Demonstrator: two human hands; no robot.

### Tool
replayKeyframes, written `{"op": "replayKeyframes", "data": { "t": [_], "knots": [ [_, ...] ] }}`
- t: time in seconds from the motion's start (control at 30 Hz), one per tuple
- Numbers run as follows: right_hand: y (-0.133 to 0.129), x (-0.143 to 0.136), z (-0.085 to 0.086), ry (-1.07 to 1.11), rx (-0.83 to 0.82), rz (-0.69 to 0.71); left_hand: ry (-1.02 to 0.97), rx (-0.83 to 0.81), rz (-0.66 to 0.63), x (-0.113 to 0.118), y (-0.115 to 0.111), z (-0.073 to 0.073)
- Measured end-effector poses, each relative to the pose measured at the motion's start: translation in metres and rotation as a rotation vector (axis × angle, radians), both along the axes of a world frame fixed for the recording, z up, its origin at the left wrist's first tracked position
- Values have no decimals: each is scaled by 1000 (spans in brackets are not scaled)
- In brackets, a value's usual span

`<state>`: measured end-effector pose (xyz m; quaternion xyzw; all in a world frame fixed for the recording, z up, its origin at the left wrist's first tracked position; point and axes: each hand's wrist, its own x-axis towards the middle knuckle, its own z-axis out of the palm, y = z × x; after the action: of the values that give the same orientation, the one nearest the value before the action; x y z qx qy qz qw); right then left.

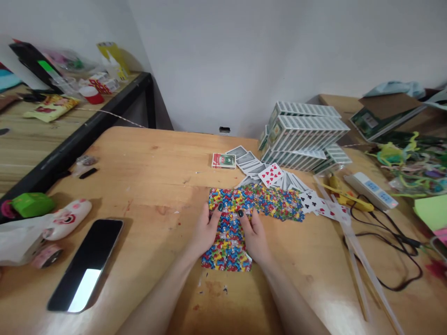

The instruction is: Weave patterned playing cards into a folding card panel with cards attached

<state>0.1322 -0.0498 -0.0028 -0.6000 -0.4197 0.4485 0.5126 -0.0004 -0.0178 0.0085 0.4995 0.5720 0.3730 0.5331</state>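
Bright multicoloured patterned cards (227, 228) form a two-column block in front of me, overlapping in rows. My left hand (205, 230) grips the block's left edge, thumb on top and the other fingers curled at the side, partly hidden. On the right edge, my right hand (256, 237) holds it the same way, its thumb pressing the top face. Whether the block is lifted off the table cannot be made out. More cards with the same pattern (279, 202) lie fanned to the right, touching or close to the block's upper right corner.
Behind the fan lie loose grey-backed playing cards (249, 163), a face-up heart card (271, 175) and a card box (224, 161). Stacked card cartons (307, 135) stand at the back right. A phone (87, 265) lies left; a power strip (372, 190) and black cable (394, 286) lie right.
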Motion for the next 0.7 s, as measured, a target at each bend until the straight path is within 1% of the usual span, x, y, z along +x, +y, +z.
{"op": "replayKeyframes", "data": {
  "t": [0.2, 0.33, 0.47, 0.57, 0.7],
  "knots": [
    [1, -1, 3, -73, 45, 25, 156, 67, 15, 1, 0, -4],
    [2, -1, 2, -112, 44, 19, 221, 98, 14, 2, 0, -5],
    [4, -2, 2, -104, 40, 12, 250, 117, 14, 5, 2, -6],
    [7, -1, 1, -102, 47, -5, 228, 125, 7, 5, 6, -5],
    [13, -1, -1, -121, 49, 14, 69, 112, -10, 5, 8, -1]
  ]
}}
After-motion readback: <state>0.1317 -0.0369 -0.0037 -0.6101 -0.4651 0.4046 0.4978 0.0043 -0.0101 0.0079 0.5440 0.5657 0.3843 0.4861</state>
